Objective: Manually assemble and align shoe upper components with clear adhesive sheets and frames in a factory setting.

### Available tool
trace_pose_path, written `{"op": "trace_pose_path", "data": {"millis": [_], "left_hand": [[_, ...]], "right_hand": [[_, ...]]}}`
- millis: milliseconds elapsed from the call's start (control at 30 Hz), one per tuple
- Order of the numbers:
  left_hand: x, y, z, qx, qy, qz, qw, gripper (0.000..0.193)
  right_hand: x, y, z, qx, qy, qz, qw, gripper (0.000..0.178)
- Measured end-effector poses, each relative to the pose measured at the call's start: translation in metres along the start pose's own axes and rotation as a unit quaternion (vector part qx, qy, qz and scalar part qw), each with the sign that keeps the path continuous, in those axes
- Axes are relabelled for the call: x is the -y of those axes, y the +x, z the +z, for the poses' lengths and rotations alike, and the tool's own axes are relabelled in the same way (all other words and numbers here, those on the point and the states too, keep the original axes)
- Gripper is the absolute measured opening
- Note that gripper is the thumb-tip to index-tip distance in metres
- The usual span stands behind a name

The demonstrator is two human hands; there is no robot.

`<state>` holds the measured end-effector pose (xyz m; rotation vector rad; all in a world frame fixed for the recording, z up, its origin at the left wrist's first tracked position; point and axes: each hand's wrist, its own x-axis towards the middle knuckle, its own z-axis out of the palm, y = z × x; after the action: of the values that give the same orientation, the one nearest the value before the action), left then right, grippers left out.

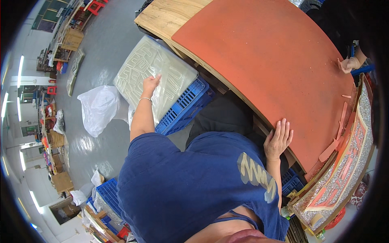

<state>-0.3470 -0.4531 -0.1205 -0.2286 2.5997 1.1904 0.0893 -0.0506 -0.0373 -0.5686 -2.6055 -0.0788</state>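
My left hand (150,86) reaches out over a pale, translucent moulded plastic panel (135,67) with raised winding shapes. Its fingers are curled together at a clear plastic sheet (164,87) that lies over part of the panel. The panel rests on a blue plastic crate (184,101) beside the table. My right hand (278,138) lies flat, fingers stretched out, on the near edge of the red-orange mat (259,60) covering the tabletop. Nothing shows in that hand.
A white plastic bag (97,109) stands on the grey floor left of the crate. Orange strips (338,137) and a glittery silver panel (356,152) lie at the table's right end. At far right, another person's hand (349,65) is near the mat. Blue crates (108,194) stand at lower left.
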Motion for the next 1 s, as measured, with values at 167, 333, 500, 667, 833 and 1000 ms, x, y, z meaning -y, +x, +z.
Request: {"op": "trace_pose_path", "data": {"millis": [167, 333, 500, 667, 833, 1000], "left_hand": [[-0.011, 0.002, -0.018, 0.012, -0.341, -0.072, 0.937, 0.017], [-0.028, 0.017, -0.07, -0.053, -0.309, -0.051, 0.948, 0.022], [-0.083, 0.017, -0.085, -0.038, -0.163, 0.055, 0.984, 0.021], [-0.138, 0.001, -0.151, -0.304, -0.022, 0.147, 0.941, 0.021], [-0.295, -0.086, -0.166, -0.332, -0.095, 0.395, 0.851, 0.022], [-0.432, -0.216, -0.043, -0.134, -0.043, 0.72, 0.68, 0.009]], "right_hand": [[-0.001, -0.001, 0.0, -0.009, -0.007, 0.004, 1.0, 0.053], [-0.001, 0.0, 0.002, -0.02, -0.006, -0.011, 1.0, 0.052], [0.003, -0.001, 0.0, -0.025, -0.007, 0.01, 1.0, 0.043], [0.002, 0.001, 0.0, -0.02, -0.002, 0.001, 1.0, 0.043], [-0.001, 0.004, 0.001, -0.039, -0.002, -0.004, 0.999, 0.043], [-0.005, -0.001, -0.005, -0.031, -0.015, 0.021, 0.999, 0.043]]}}
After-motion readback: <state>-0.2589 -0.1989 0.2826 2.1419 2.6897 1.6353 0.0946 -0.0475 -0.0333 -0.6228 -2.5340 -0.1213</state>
